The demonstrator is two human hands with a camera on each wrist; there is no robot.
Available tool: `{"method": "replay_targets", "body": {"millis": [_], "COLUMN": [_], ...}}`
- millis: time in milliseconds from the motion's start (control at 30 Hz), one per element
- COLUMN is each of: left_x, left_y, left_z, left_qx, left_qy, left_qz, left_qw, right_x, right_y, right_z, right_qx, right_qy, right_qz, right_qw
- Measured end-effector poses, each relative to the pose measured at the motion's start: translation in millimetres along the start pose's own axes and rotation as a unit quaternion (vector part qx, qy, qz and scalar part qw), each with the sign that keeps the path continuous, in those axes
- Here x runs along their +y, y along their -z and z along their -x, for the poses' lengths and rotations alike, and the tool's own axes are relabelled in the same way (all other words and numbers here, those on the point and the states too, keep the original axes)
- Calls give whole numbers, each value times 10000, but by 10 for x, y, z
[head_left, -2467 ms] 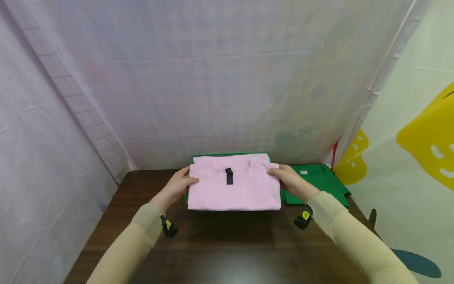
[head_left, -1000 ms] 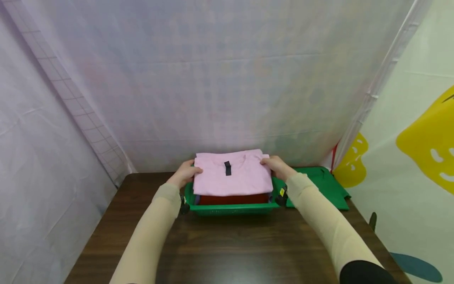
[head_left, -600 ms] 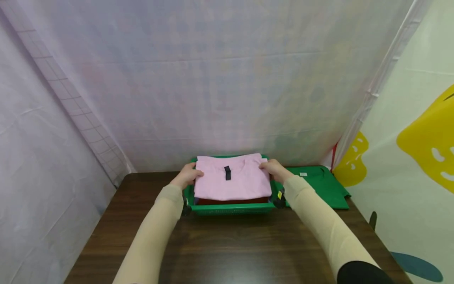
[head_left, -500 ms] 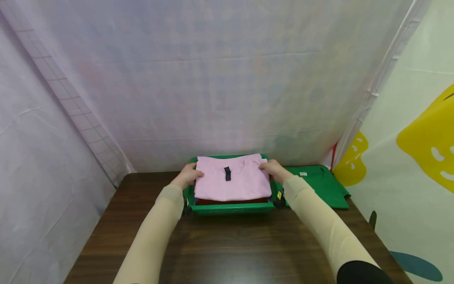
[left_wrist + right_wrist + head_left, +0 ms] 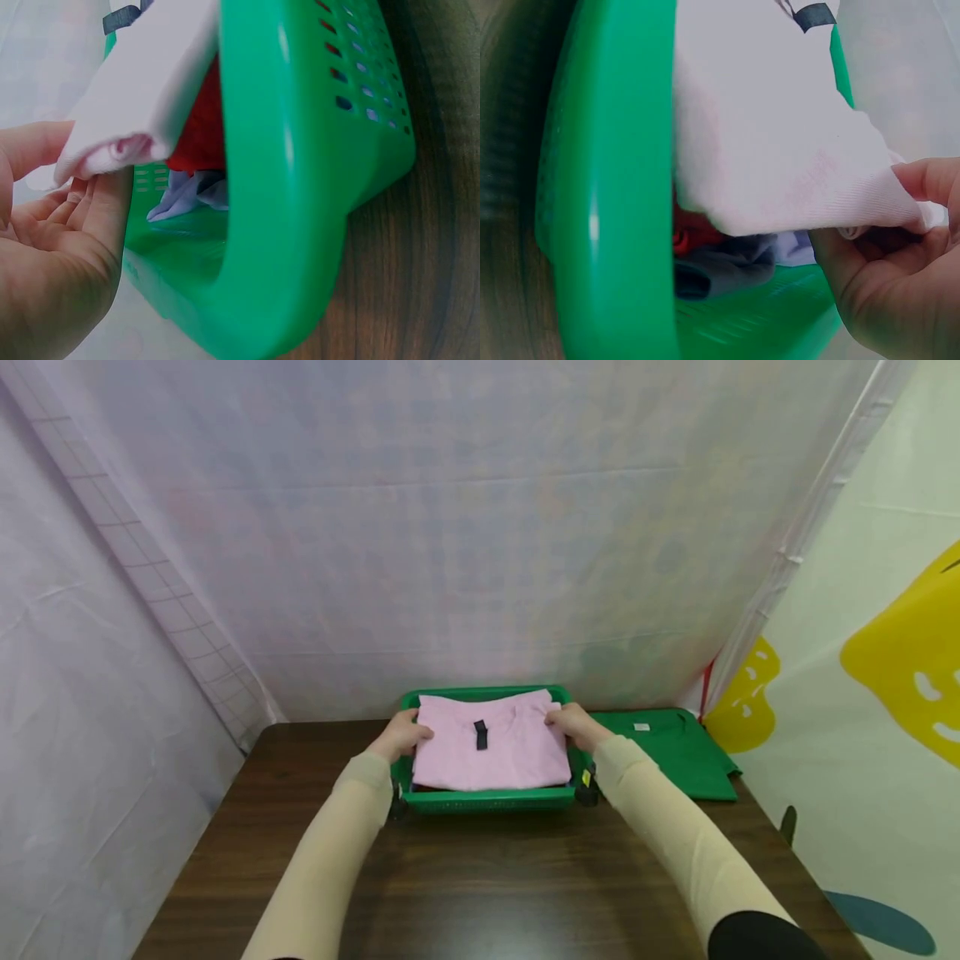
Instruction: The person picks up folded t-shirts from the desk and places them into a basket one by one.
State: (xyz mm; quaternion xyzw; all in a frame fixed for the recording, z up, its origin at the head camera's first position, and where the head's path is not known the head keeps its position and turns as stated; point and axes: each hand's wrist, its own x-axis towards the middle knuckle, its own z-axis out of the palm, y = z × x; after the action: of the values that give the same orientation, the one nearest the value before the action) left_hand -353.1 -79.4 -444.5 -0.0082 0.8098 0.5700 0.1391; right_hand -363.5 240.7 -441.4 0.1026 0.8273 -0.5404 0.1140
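A folded pink T-shirt (image 5: 491,760) with a black neck tag (image 5: 481,735) lies level in the mouth of a green plastic basket (image 5: 491,799). My left hand (image 5: 399,735) pinches its left side, thumb on top and fingers beneath. On the opposite side my right hand (image 5: 576,724) grips the shirt the same way. Under the shirt, the left wrist view shows red cloth (image 5: 201,124) and a lavender cloth (image 5: 187,193) inside the basket. A dark grey cloth (image 5: 731,266) shows there too in the right wrist view.
A folded green T-shirt (image 5: 675,752) with a white label lies on the brown wooden table (image 5: 480,885), right of the basket. White curtain sheets (image 5: 480,543) stand behind and at the left. Yellow figures (image 5: 911,656) decorate the right wall.
Both hands have carried the pink T-shirt from in front of and above the basket down into its mouth. Over the last half second it has sunk slightly lower, covering most of the red cloth.
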Motion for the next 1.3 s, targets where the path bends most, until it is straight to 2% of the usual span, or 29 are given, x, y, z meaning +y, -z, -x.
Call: {"method": "replay_targets", "body": {"millis": [267,533,733,1000,1300], "left_x": [-103,-131,-126,-96,-106], "left_y": [-83,-119,-149,-196,-225], "left_z": [-41,-22,4,15,20], "left_qx": [57,50,91,211,328], "left_qy": [-74,-96,-149,-2,-199], "left_qz": [-231,-361,-615,-752,-1163], "left_qw": [9997,9993,9980,9969,9925], "right_x": [104,177,221,230,248], "right_y": [-89,-123,-136,-192,-224], "right_z": [8,29,18,54,87], "right_qx": [-44,-4,25,163,235], "right_qy": [63,312,258,216,126], "right_qz": [106,352,301,373,289], "right_qw": [9999,9989,9992,9989,9992]}}
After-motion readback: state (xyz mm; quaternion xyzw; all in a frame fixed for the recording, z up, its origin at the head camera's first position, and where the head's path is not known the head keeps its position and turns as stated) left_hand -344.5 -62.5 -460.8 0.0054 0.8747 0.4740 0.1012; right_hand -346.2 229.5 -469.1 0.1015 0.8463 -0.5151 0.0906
